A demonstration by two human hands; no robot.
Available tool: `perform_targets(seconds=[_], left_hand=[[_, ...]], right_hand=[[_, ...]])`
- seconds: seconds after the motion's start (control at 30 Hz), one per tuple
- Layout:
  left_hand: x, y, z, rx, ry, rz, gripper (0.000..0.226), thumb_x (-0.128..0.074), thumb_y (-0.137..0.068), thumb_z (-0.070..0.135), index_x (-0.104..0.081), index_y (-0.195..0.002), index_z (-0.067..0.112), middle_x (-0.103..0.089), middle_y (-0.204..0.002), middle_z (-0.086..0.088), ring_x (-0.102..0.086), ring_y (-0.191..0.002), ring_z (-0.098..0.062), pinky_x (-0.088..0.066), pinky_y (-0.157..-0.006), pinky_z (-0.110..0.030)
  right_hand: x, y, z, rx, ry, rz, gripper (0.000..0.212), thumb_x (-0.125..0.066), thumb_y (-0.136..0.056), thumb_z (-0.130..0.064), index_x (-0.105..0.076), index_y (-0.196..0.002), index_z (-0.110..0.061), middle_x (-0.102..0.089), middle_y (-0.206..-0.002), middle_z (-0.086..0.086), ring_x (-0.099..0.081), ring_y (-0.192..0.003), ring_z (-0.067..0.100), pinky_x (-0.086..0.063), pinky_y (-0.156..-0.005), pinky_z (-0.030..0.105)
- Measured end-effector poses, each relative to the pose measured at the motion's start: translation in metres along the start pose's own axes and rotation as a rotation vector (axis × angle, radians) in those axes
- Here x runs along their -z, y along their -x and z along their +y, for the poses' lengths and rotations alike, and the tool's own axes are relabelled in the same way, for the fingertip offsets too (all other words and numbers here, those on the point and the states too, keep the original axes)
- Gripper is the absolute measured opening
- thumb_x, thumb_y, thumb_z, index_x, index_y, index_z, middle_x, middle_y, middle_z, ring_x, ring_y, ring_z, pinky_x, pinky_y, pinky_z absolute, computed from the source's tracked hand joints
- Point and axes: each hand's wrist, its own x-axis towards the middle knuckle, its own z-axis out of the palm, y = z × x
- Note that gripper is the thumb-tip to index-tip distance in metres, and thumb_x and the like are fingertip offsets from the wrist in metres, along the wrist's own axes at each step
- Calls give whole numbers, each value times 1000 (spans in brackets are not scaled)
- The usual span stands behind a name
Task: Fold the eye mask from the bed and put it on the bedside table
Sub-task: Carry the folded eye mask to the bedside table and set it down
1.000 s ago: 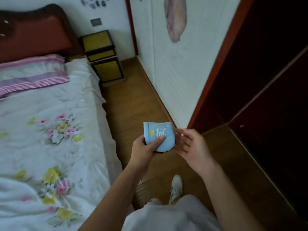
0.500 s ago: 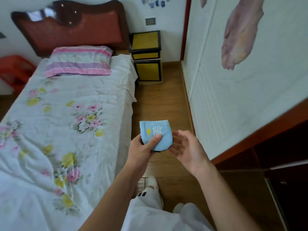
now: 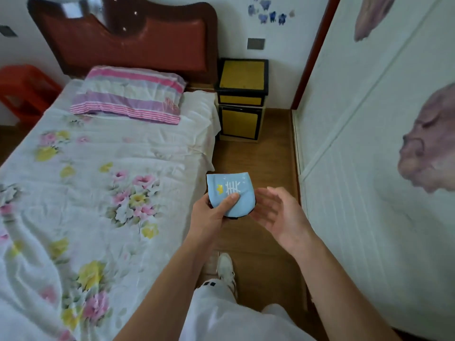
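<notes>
The light blue eye mask (image 3: pixel 229 190), folded in half with a white eyelash print and a yellow mark, is pinched in my left hand (image 3: pixel 211 215), thumb on top. My right hand (image 3: pixel 278 212) hovers just to its right, fingers spread, palm turned toward the mask, not gripping it. The yellow and black bedside table (image 3: pixel 242 77) stands far ahead against the wall, right of the bed (image 3: pixel 98 168). Both hands are over the wooden floor beside the bed's right edge.
A striped pink pillow (image 3: pixel 130 94) lies at the head of the bed under a red headboard (image 3: pixel 128 43). A white panelled wall (image 3: pixel 369 168) runs along the right of the narrow wooden aisle. A red stool (image 3: pixel 22 87) stands at the far left. My white shoe (image 3: pixel 225 269) is below.
The view has swung left and forward, bringing the bed, pillow and bedside table more fully into sight. My left hand keeps its hold on the mask; my right hand's fingers have come off it and opened.
</notes>
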Motion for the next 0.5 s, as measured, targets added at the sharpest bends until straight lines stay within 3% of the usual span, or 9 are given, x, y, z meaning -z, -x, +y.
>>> perform_targets(seconds=[0.17,0.37,0.5], left_hand=[[8,-80,54,-6,17,-43,38,-84,-71,27,-74,-105,14,-80,-103,-8,-76,-96,-25,-62,-71,-29],[5,-152,81,28,18,-50,43,-83,-70,27,-72,-108,12,-80,-104,-9,-76,-98,-26,-63,-73,-31],[-2,-199,92,40,27,-50,36,-83,-71,24,-73,-104,14,-81,-102,-7,-76,-96,-25,-63,-71,-29]], right_hand=[[-50,-64,-44,10,-11,-11,31,-65,-88,-32,-74,-109,-10,-78,-108,14,-75,-101,29,-58,-87,42],[-78,-125,-78,-3,-21,-16,24,-63,-90,-31,-80,-94,-16,-79,-105,12,-76,-97,25,-57,-81,39],[-85,-168,-101,-14,-33,10,28,-64,-89,-30,-74,-106,-10,-80,-103,12,-76,-96,27,-58,-81,40]])
